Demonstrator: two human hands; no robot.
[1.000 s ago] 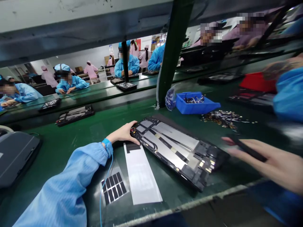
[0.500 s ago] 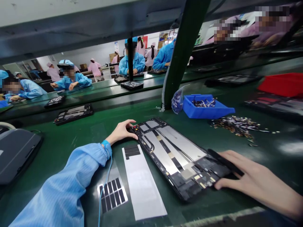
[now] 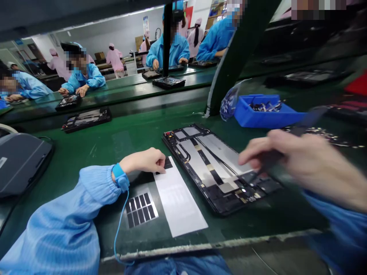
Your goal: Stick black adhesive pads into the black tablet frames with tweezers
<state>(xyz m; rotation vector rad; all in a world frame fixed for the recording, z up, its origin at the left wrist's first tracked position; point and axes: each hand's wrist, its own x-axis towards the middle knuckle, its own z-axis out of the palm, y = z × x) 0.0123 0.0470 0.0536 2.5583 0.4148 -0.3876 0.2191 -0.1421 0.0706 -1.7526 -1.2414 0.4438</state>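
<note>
Head view, blue bin of parts, left hand curled, right hand holding tool

Green benches (white wall beyond)

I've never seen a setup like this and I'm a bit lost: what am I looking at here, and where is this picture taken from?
This picture comes from a camera worn on a person's head, looking forward and down at their own two bare hands, so no machine is doing the work. They sit at a green workbench. The left hand, with a blue sleeve and a blue wrist strap, rests its fingers on a white strip bearing small dark pieces. The right hand, blurred by motion, seems to hold a slim dark tool above an opened tablet-like device. Nearby sits a blue bin of small parts, and co-workers sit across the bench.
</note>
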